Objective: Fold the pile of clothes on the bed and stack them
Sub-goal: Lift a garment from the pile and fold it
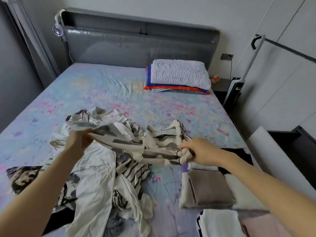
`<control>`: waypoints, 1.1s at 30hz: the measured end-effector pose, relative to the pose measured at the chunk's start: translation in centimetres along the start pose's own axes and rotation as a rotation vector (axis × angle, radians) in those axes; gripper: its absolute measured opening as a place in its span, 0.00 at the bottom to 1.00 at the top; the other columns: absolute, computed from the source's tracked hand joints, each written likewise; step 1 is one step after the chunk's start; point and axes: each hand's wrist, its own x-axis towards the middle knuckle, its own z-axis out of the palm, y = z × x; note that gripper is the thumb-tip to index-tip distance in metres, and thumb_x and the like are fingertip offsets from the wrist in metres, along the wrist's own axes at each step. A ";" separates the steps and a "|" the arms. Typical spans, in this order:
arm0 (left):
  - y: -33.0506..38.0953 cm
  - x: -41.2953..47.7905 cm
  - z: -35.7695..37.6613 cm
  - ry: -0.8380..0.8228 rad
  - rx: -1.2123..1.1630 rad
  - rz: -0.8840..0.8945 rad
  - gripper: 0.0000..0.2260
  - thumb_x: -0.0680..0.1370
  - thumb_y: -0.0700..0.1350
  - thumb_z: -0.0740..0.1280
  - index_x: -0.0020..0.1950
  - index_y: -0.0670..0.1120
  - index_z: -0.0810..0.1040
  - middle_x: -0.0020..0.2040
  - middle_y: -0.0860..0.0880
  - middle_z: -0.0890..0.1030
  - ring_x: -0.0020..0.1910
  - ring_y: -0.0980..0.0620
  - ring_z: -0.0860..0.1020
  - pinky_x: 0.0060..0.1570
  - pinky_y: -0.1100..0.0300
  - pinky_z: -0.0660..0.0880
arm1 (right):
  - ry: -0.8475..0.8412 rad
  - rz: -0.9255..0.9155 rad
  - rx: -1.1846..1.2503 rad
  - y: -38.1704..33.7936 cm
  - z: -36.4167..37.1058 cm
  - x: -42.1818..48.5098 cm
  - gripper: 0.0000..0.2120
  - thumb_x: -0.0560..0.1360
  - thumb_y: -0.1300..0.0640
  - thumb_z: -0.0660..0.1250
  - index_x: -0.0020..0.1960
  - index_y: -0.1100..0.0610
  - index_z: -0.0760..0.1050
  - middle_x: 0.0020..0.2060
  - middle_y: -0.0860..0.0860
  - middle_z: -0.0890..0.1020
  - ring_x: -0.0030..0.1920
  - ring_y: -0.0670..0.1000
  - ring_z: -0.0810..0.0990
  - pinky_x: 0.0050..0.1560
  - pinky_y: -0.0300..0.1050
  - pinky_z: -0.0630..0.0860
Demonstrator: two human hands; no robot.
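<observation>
A: Where is the piece being folded?

B: A cream garment [136, 144] with grey print hangs stretched between both hands, lifted just over the pile of clothes [95, 182] at the near middle of the bed [25, 151]. The left hand [79, 140] pinches one edge between thumb and fingers. The right hand [199, 151] has its fingers curled tight round a bunched end.

A: And the finished ones?

B: Folded clothes [210, 189] lie to the right of the pile, near the bed's edge: taupe, cream and white pieces side by side, with something black beyond them.

A: The bed itself?

B: A pale blue sheet [119, 93] with pink and purple flowers, slightly creased. At the far right a white pillow [181, 74] rests on folded red and blue blankets [171, 88], against a grey padded headboard [136, 43].

A: The room?

B: A grey curtain [25, 40] on the left, white cupboard doors [282, 65] on the right, a dark nightstand [220, 84] and an upright vacuum cleaner [236, 88] beside it.
</observation>
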 end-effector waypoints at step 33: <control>-14.0 5.5 -10.6 -0.081 -0.396 -0.403 0.08 0.76 0.44 0.64 0.44 0.41 0.80 0.57 0.41 0.80 0.56 0.44 0.80 0.55 0.53 0.75 | -0.477 0.076 0.563 -6.0 23.9 16.1 0.23 0.76 0.59 0.66 0.70 0.54 0.68 0.61 0.51 0.76 0.58 0.47 0.75 0.58 0.38 0.74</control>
